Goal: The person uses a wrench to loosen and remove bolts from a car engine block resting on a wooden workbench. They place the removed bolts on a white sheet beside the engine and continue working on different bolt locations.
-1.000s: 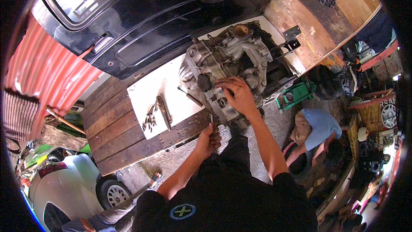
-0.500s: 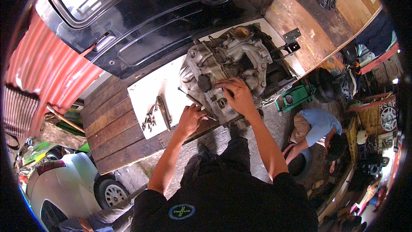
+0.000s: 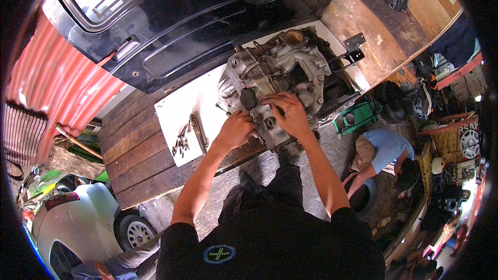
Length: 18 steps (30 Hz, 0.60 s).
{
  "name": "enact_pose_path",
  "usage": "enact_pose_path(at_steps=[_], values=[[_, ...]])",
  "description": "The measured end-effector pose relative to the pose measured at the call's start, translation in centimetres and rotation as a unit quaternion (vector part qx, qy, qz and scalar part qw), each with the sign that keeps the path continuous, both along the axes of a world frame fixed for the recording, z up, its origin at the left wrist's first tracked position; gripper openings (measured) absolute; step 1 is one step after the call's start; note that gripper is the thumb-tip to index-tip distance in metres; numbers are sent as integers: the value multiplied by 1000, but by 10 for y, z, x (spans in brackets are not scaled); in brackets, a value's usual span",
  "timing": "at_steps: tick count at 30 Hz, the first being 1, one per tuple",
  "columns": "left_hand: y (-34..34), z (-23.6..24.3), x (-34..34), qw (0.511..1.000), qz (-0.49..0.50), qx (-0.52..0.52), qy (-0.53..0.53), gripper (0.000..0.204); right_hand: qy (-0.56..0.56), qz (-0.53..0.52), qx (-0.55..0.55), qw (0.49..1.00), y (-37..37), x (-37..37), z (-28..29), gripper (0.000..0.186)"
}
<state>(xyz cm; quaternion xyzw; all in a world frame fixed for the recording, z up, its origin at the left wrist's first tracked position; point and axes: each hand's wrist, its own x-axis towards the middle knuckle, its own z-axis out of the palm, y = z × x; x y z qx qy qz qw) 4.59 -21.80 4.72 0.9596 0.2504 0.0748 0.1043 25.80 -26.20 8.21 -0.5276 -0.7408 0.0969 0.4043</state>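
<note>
A grey metal gearbox casing [image 3: 280, 72] lies on a wooden workbench [image 3: 135, 150] in front of me. My right hand [image 3: 288, 114] rests flat on the casing's near end, fingers spread over it. At the casing's near left corner my left hand [image 3: 236, 128] has its fingers curled against the metal; whether something small is pinched in them is hidden. A white sheet [image 3: 181, 119] lies to the left of the casing, with several loose bolts [image 3: 180, 141] and a wrench [image 3: 198, 130] on it.
A black car door panel [image 3: 171, 26] lies across the bench's far side. A person in a blue shirt [image 3: 386, 150] crouches on the floor to my right beside a green tool [image 3: 358, 116]. A white car [image 3: 78, 223] stands at lower left, red corrugated sheet [image 3: 67, 88] at left.
My left hand rose from below the bench edge, crossed the white sheet and now touches the casing's near left corner. My right hand stayed on the casing.
</note>
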Motion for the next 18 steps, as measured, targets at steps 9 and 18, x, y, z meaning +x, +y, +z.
enact_pose_path(at_steps=[9, 18], values=[[7, -18, -1, 997, -8, -5, -83, 24, -16, -13, 4, 1000, 1, -2, 3, 21], [-73, -139, -6, 749, 262, -537, -286, 35, -2, 0, -14, 1000, 3, 1, -3, 18]])
